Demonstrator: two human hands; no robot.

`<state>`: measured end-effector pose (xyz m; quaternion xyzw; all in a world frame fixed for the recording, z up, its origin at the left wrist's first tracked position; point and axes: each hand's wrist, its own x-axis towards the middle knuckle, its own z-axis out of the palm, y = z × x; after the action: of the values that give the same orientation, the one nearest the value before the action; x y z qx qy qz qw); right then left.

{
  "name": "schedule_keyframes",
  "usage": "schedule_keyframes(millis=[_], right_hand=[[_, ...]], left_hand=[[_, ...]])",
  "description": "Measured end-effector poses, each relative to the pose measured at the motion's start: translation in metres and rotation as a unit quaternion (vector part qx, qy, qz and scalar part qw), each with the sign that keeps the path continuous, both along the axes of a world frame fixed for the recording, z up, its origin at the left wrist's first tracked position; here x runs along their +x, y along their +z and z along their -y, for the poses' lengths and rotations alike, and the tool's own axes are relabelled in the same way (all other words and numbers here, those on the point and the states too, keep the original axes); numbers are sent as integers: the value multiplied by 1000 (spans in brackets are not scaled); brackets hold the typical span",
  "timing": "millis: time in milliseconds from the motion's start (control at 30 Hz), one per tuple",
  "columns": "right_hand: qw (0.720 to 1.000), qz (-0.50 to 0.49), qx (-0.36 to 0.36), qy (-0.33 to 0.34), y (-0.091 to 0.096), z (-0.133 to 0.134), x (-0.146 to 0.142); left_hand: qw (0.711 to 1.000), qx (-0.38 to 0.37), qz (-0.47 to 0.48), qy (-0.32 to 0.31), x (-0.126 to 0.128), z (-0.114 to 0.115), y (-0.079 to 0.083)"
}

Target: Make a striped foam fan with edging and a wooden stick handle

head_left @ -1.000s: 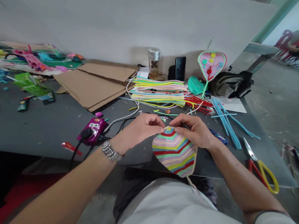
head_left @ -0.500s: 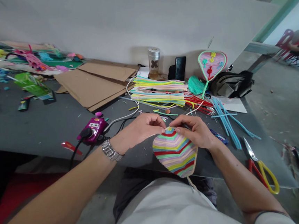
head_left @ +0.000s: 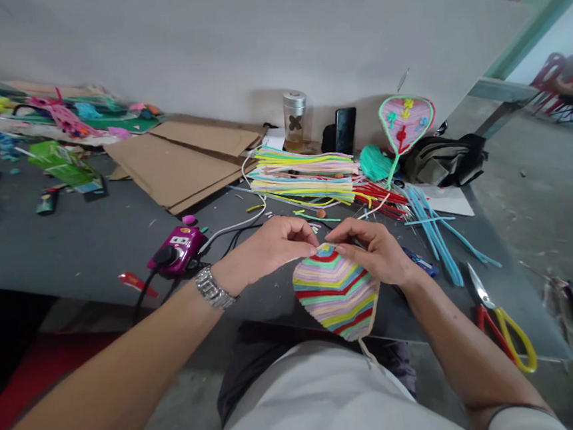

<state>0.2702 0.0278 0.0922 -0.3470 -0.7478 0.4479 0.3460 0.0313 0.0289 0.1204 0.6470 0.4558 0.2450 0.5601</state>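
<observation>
Both hands pinch the top tip of a striped fan-shaped piece (head_left: 336,292) made of coloured pipe cleaners, held over my lap at the table's front edge. My left hand (head_left: 269,246), with a metal watch on the wrist, grips the tip from the left with thumb and fingers closed. My right hand (head_left: 372,247) pinches the same tip from the right. The fan's stem hangs down toward my shirt.
A stack of coloured pipe cleaners (head_left: 307,173) lies behind my hands, with loose blue ones (head_left: 433,229) to the right. Yellow-handled scissors (head_left: 507,333) lie at the right edge. A purple power strip (head_left: 179,248), cardboard sheets (head_left: 186,160), a jar (head_left: 295,120), a phone (head_left: 346,131) and a finished fan (head_left: 406,124) stand around.
</observation>
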Motion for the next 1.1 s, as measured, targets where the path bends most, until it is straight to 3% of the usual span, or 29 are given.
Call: schedule_keyframes(millis=[533, 1100], right_hand=[[998, -22, -24, 48, 4, 1, 1], [999, -34, -19, 37, 1, 1, 7]], left_hand=[[1000, 0, -19, -9, 6, 1, 10], [1000, -2, -27, -3, 7, 10, 7]])
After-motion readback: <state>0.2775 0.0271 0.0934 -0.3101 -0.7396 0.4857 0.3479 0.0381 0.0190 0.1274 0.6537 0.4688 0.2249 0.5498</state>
